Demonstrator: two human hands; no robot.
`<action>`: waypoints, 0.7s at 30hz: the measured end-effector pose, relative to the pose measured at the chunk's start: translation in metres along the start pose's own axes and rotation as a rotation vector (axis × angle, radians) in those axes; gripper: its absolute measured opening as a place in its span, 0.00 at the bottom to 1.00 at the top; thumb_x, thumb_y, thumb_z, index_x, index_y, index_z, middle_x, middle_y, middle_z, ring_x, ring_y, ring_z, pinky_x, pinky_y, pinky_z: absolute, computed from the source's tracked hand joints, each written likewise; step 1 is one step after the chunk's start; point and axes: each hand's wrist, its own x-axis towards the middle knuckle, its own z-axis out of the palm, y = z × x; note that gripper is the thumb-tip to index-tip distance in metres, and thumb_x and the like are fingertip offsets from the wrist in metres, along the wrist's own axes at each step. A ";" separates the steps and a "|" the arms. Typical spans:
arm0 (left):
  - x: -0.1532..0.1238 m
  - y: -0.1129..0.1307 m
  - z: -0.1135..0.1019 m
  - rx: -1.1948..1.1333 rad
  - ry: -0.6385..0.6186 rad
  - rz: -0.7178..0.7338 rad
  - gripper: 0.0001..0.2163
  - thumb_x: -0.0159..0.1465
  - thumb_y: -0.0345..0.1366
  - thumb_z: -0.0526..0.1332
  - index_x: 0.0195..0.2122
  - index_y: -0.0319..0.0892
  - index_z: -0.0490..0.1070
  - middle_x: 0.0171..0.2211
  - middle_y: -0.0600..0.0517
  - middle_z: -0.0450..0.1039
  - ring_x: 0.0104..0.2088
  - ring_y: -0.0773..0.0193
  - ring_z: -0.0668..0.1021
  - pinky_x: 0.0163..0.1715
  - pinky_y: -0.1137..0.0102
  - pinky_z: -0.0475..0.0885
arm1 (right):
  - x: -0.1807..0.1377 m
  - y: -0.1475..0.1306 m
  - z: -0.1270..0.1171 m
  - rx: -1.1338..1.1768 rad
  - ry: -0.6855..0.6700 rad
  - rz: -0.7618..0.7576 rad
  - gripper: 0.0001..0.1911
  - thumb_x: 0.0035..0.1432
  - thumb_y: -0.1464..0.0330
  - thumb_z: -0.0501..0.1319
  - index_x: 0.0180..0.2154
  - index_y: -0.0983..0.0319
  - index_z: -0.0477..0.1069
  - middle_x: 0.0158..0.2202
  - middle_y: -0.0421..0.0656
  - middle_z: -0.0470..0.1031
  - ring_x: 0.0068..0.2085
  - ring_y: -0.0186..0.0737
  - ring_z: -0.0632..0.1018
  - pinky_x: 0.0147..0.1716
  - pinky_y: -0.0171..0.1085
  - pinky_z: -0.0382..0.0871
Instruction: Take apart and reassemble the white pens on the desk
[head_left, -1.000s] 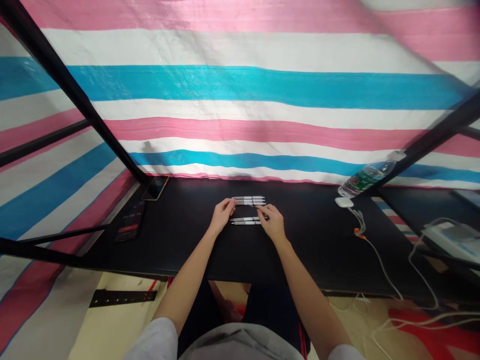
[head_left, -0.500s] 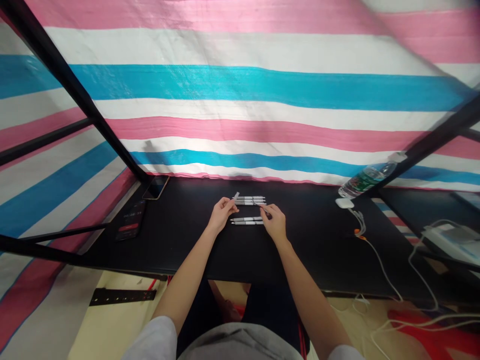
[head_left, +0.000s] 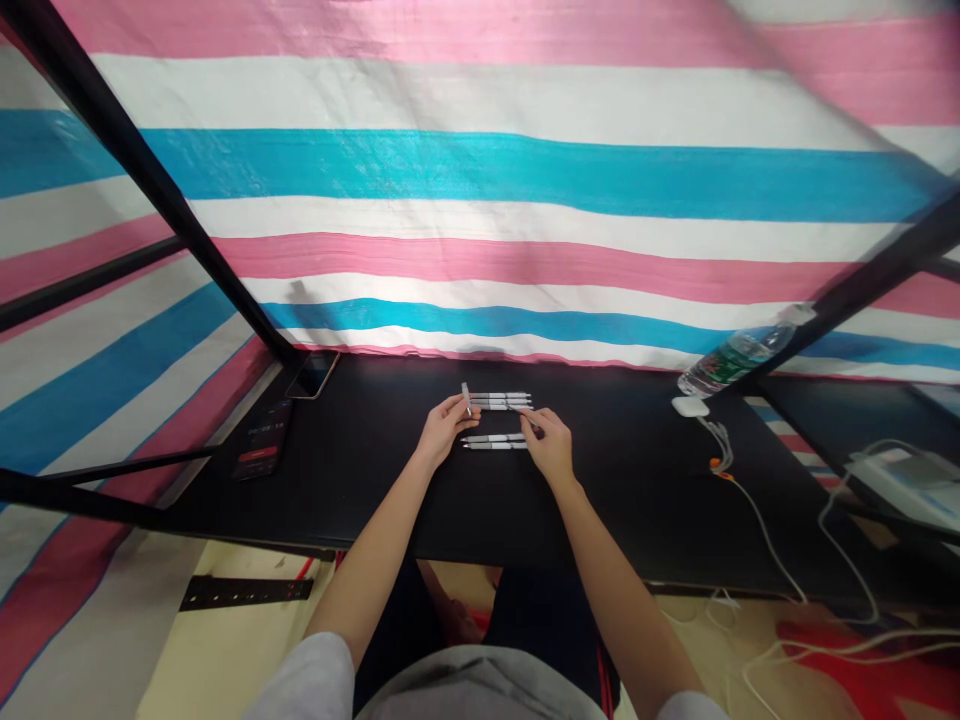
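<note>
Tilted further up than in the earlier frames, a white pen [head_left: 466,398] now stands almost upright in the left hand [head_left: 448,428], pinched between thumb and fingers with its end pointing away from the person. The right hand [head_left: 551,447] is curled, its fingertips closed on a slim dark-tipped pen [head_left: 525,416] that slants down from the right end of the upper row of pens [head_left: 501,401]. That row, about three pens lying side by side on the black table [head_left: 600,500], sits between the two hands and just beyond them.

Just nearer the person than the upper row lies a lower pair of pens [head_left: 493,443], also flat and parallel. Well left of the upper row are a smartphone [head_left: 312,374] and a dark phone [head_left: 260,441] showing a lit screen. Well right of it stand a water bottle [head_left: 739,350] and a white earbud case [head_left: 689,405], with a white cable [head_left: 757,525] trailing off the table's front edge. A striped tarpaulin [head_left: 480,170] hangs behind the upper row.
</note>
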 end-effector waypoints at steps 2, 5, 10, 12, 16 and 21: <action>0.000 0.000 0.000 0.012 -0.006 0.004 0.18 0.55 0.44 0.69 0.41 0.36 0.73 0.31 0.47 0.77 0.31 0.65 0.78 0.35 0.69 0.74 | 0.000 0.000 0.000 0.000 -0.002 0.003 0.13 0.62 0.66 0.56 0.39 0.60 0.79 0.29 0.41 0.73 0.28 0.34 0.71 0.32 0.34 0.68; 0.000 -0.002 -0.001 0.034 -0.004 0.038 0.19 0.54 0.44 0.69 0.41 0.38 0.71 0.31 0.48 0.76 0.31 0.66 0.78 0.34 0.69 0.74 | -0.001 0.001 0.000 -0.004 -0.004 0.006 0.13 0.62 0.66 0.56 0.40 0.60 0.79 0.29 0.41 0.73 0.28 0.35 0.71 0.32 0.34 0.68; 0.000 -0.004 -0.001 0.140 -0.007 0.168 0.15 0.52 0.41 0.70 0.35 0.39 0.71 0.37 0.49 0.75 0.38 0.63 0.77 0.36 0.68 0.75 | -0.001 0.001 0.000 -0.005 0.004 -0.006 0.13 0.62 0.66 0.56 0.39 0.60 0.79 0.29 0.41 0.73 0.28 0.35 0.72 0.33 0.35 0.68; 0.000 -0.005 -0.002 0.171 -0.018 0.199 0.13 0.51 0.40 0.70 0.33 0.39 0.71 0.39 0.49 0.74 0.41 0.61 0.76 0.39 0.66 0.74 | 0.000 0.001 0.000 -0.004 0.006 -0.002 0.13 0.62 0.66 0.56 0.39 0.60 0.79 0.29 0.41 0.73 0.28 0.35 0.72 0.33 0.34 0.68; 0.003 -0.008 -0.003 0.188 -0.041 0.218 0.13 0.49 0.36 0.70 0.33 0.39 0.72 0.40 0.47 0.75 0.45 0.59 0.76 0.46 0.62 0.71 | 0.000 0.000 0.000 -0.001 -0.003 0.006 0.13 0.62 0.66 0.56 0.39 0.59 0.79 0.29 0.41 0.73 0.28 0.35 0.71 0.32 0.34 0.68; 0.004 -0.009 -0.003 0.210 -0.040 0.220 0.12 0.51 0.37 0.70 0.34 0.39 0.73 0.38 0.48 0.76 0.41 0.61 0.76 0.41 0.66 0.72 | 0.000 0.000 0.000 0.002 0.006 0.015 0.13 0.62 0.66 0.56 0.39 0.59 0.79 0.29 0.41 0.73 0.28 0.35 0.72 0.33 0.35 0.68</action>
